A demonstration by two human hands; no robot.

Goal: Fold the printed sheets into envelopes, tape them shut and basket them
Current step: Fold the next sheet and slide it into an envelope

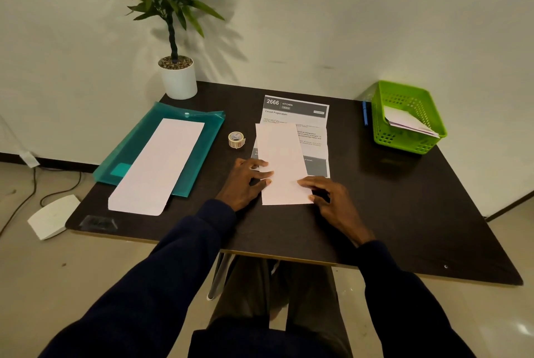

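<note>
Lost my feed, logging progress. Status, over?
Both open: left grip and right grip pressing folded white paper over printed sheet. Clear tape roll untouched beside. Nothing blocking green plastic basket.

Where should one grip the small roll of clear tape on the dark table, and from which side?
Pinch the small roll of clear tape across its outer wall from above: it seems to lie flat, hole up. The left hand is nearest.

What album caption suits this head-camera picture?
Left hand and right hand press a folded sheet over a printed page, tape roll nearby, green basket far right.
</note>
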